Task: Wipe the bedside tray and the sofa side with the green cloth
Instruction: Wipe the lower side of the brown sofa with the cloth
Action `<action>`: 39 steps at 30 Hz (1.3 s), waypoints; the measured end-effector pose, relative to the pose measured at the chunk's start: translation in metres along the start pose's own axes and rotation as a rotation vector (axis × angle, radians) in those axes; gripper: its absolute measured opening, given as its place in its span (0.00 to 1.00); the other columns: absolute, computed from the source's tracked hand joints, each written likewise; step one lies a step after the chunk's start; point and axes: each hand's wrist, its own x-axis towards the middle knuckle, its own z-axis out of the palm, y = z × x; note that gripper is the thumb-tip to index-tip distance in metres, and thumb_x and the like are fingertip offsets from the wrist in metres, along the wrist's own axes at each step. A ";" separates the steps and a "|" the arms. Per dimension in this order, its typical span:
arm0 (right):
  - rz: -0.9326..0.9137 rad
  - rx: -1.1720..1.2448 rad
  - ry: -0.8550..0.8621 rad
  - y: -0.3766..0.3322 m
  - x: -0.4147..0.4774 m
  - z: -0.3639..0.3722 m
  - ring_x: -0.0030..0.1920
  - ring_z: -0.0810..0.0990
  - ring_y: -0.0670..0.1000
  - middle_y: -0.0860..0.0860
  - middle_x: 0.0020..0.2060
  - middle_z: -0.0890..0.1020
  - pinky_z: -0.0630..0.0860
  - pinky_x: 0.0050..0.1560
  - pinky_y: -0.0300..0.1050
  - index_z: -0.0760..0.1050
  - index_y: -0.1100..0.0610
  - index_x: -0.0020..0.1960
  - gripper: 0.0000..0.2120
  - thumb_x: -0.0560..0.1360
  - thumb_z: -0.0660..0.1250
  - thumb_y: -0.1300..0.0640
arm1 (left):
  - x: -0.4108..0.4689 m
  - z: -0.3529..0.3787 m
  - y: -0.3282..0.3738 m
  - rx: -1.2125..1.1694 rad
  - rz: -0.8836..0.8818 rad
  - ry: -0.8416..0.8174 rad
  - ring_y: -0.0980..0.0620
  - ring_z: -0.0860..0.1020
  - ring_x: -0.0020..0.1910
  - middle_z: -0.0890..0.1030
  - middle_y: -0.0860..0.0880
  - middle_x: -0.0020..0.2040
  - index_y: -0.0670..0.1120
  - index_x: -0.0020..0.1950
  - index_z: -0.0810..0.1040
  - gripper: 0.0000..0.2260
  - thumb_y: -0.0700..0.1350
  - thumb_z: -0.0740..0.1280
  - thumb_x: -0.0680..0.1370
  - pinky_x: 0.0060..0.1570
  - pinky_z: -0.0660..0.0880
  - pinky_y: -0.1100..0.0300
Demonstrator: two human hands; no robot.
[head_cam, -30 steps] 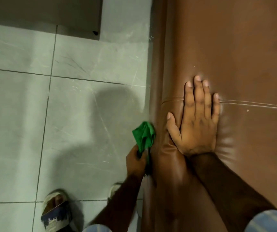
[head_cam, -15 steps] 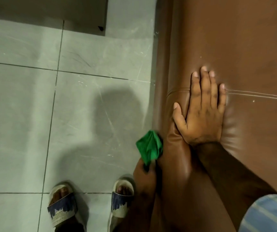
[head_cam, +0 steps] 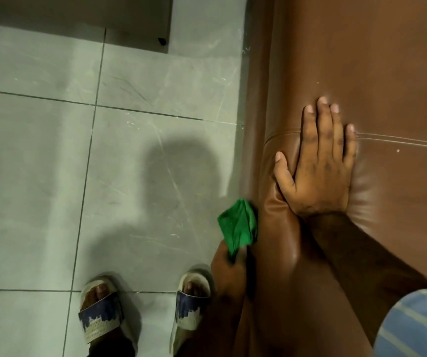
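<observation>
A brown leather sofa (head_cam: 387,60) fills the right side of the view, seen from above. My left hand (head_cam: 229,273) grips a bunched green cloth (head_cam: 239,225) and presses it against the sofa's outer side, low near the floor. My right hand (head_cam: 318,166) lies flat with fingers spread on top of the sofa arm, across a stitched seam. The bedside tray is not in view.
Grey floor tiles (head_cam: 104,176) spread to the left, with my shadow on them. My two feet in sandals (head_cam: 101,313) stand beside the sofa. A dark furniture base (head_cam: 78,14) with a corner sits at the top left.
My left hand and the green cloth have slid down and back along the sofa's side towards my feet. The view has shifted, so both sandals show. My right hand stays flat on the sofa.
</observation>
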 end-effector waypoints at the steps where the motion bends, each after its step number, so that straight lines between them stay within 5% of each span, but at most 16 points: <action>1: 0.001 0.004 0.000 0.000 0.000 0.000 0.86 0.50 0.57 0.57 0.86 0.53 0.50 0.85 0.64 0.49 0.58 0.86 0.39 0.82 0.57 0.41 | -0.008 -0.009 -0.016 0.033 -0.015 -0.028 0.54 0.84 0.46 0.86 0.53 0.44 0.55 0.51 0.81 0.06 0.46 0.70 0.77 0.49 0.81 0.51; 4: 0.004 0.010 0.000 -0.001 0.000 0.000 0.86 0.51 0.57 0.57 0.86 0.54 0.51 0.85 0.65 0.50 0.58 0.86 0.39 0.81 0.57 0.41 | 0.004 -0.018 -0.029 0.211 -0.081 -0.015 0.47 0.84 0.47 0.86 0.49 0.45 0.48 0.51 0.82 0.05 0.43 0.69 0.76 0.51 0.81 0.46; 8: 0.005 0.010 0.000 0.000 0.001 -0.001 0.86 0.51 0.58 0.57 0.86 0.54 0.51 0.85 0.65 0.50 0.58 0.86 0.40 0.81 0.57 0.41 | 0.066 0.007 0.026 0.404 -0.075 0.068 0.39 0.82 0.54 0.85 0.40 0.52 0.44 0.54 0.83 0.10 0.41 0.65 0.76 0.55 0.77 0.52; 13: 0.003 0.010 -0.008 0.001 0.000 0.001 0.86 0.51 0.57 0.57 0.86 0.53 0.51 0.85 0.65 0.50 0.58 0.86 0.39 0.81 0.56 0.40 | 0.120 0.043 0.125 0.046 0.130 0.099 0.46 0.84 0.50 0.87 0.48 0.49 0.50 0.54 0.83 0.11 0.49 0.70 0.73 0.55 0.81 0.49; 17: 0.001 0.013 -0.027 0.001 0.002 0.000 0.86 0.50 0.57 0.57 0.86 0.53 0.50 0.85 0.65 0.49 0.58 0.86 0.40 0.81 0.56 0.40 | 0.090 0.043 0.086 -0.111 0.171 0.068 0.49 0.84 0.47 0.86 0.51 0.46 0.53 0.51 0.82 0.08 0.51 0.69 0.74 0.50 0.82 0.48; 20: 0.007 0.015 -0.031 0.002 0.001 0.002 0.86 0.50 0.58 0.57 0.86 0.53 0.50 0.85 0.64 0.49 0.58 0.86 0.40 0.81 0.56 0.40 | 0.079 0.025 0.050 0.130 0.030 0.110 0.44 0.84 0.48 0.86 0.47 0.46 0.50 0.49 0.82 0.07 0.48 0.69 0.74 0.53 0.81 0.48; 24: -0.011 -0.009 -0.037 0.004 0.001 0.004 0.86 0.50 0.58 0.58 0.86 0.52 0.50 0.85 0.65 0.49 0.58 0.86 0.39 0.82 0.55 0.40 | 0.134 0.032 0.087 0.441 -0.052 0.078 0.40 0.83 0.52 0.86 0.42 0.50 0.43 0.53 0.84 0.10 0.43 0.69 0.74 0.55 0.80 0.52; 30: -0.015 -0.013 -0.034 0.005 0.000 0.005 0.86 0.50 0.59 0.58 0.86 0.53 0.51 0.84 0.65 0.49 0.58 0.86 0.38 0.83 0.53 0.40 | 0.171 0.056 0.189 0.097 0.174 0.108 0.45 0.84 0.46 0.87 0.48 0.46 0.50 0.51 0.85 0.10 0.50 0.70 0.72 0.52 0.83 0.47; 34: -0.011 -0.001 -0.038 0.004 0.000 0.005 0.86 0.50 0.59 0.58 0.86 0.53 0.52 0.84 0.66 0.49 0.58 0.86 0.38 0.83 0.54 0.40 | 0.131 0.039 0.128 0.001 0.175 0.034 0.45 0.85 0.43 0.87 0.48 0.43 0.55 0.46 0.83 0.06 0.53 0.71 0.70 0.46 0.83 0.43; 39: -0.018 -0.007 -0.017 0.005 0.000 0.007 0.86 0.52 0.59 0.59 0.86 0.54 0.52 0.84 0.66 0.51 0.59 0.86 0.38 0.83 0.54 0.40 | 0.105 0.017 0.067 0.404 -0.069 0.018 0.42 0.83 0.51 0.86 0.41 0.51 0.44 0.51 0.83 0.07 0.40 0.67 0.75 0.47 0.74 0.59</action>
